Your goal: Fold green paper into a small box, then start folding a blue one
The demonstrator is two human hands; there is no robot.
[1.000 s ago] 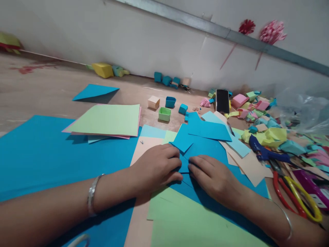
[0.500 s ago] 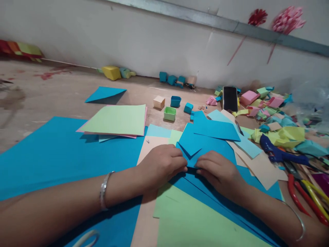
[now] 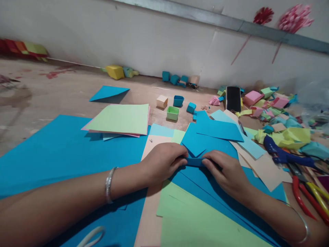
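A narrow folded strip of blue paper (image 3: 194, 162) stretches between my two hands. My left hand (image 3: 166, 161) pinches its left end between thumb and fingers. At its right end, my right hand (image 3: 224, 168) is closed in a similar pinch. Blue paper pieces (image 3: 218, 130) lie just beyond the strip. Under my forearms are large blue sheets (image 3: 64, 154), with light green sheets (image 3: 205, 219) and a peach sheet (image 3: 147, 219) between them.
Small paper boxes (image 3: 172, 113) stand past my hands. A stack of light green and pink paper (image 3: 123, 120) lies left. On the right are a phone (image 3: 233, 98), crumpled paper pieces (image 3: 290, 137), a blue glue gun (image 3: 285, 154) and red-handled pliers (image 3: 298, 195).
The paper edge between my hands now shows as a raised narrow strip, lifted slightly with my fingertips. The whole view has shifted a little, so things appear further right.
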